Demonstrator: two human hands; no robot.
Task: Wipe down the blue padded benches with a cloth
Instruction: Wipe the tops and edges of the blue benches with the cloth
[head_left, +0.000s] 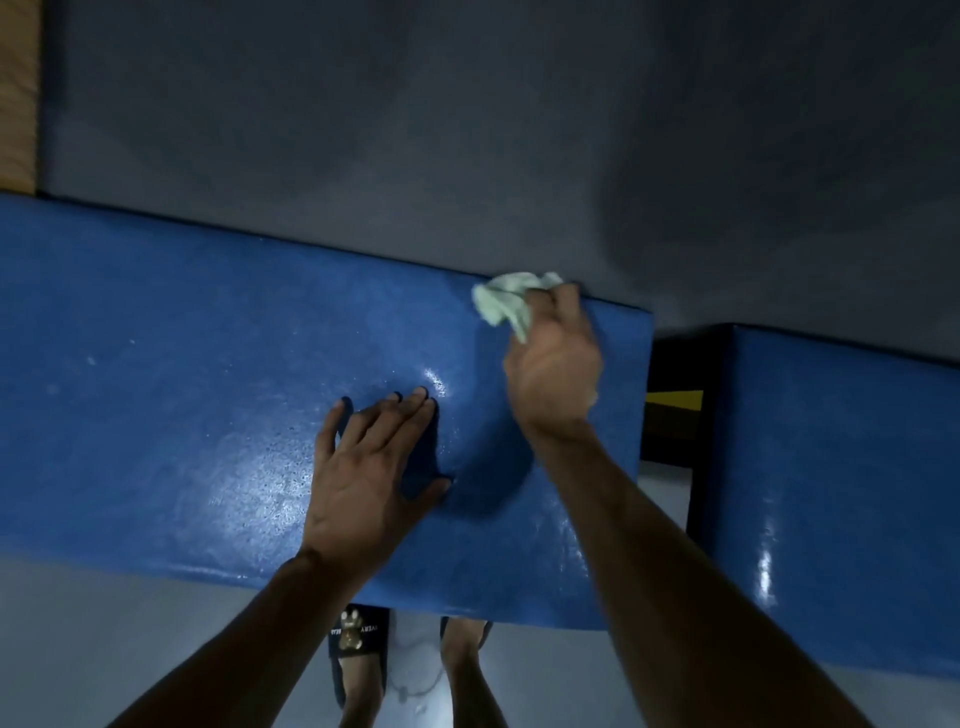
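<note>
A long blue padded bench (182, 395) runs across the view, its top shiny in patches. My right hand (553, 374) grips a crumpled pale green cloth (506, 306) and holds it against the bench's far edge near its right end. My left hand (371, 467) rests flat on the bench top with fingers spread, left of the right hand. A second blue bench (841, 467) stands to the right, set apart by a narrow gap.
A grey padded wall (467, 130) rises behind the benches, with a wooden panel (18, 93) at the far left. The gap between the benches shows a dark frame and a yellow strip (674, 400). My feet in dark sandals (358, 644) stand on the pale floor below.
</note>
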